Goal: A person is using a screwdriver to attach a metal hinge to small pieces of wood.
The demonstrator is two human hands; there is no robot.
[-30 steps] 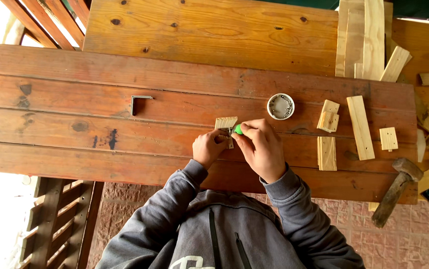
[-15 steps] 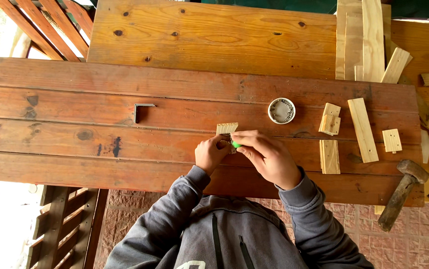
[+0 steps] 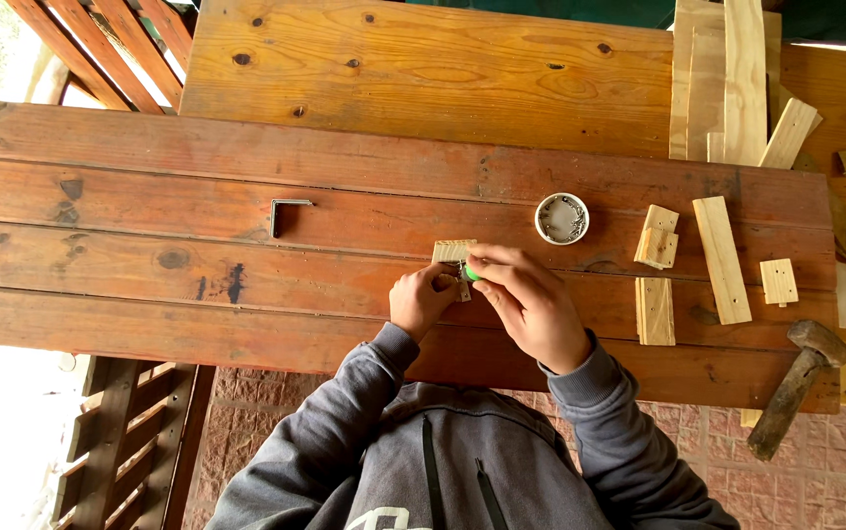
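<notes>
My left hand (image 3: 421, 299) pinches a small pale wooden block (image 3: 452, 252) that lies on the reddish plank table (image 3: 148, 255). My right hand (image 3: 531, 299) is closed around a small green-tipped object (image 3: 470, 274), held against the block's lower edge. Most of that object is hidden by my fingers. Both hands meet near the table's front middle. A small round white tin (image 3: 561, 217) with small metal pieces in it stands just beyond my right hand.
A metal angle bracket (image 3: 287, 211) lies to the left. Several wood offcuts (image 3: 720, 257) lie to the right, with a hammer (image 3: 794, 387) at the front right edge. Long pale planks (image 3: 727, 79) rest at the back right on a lighter board (image 3: 423, 69).
My hands have stayed on the block; the view has shifted slightly and my right fingers have closed further over the green-tipped object.
</notes>
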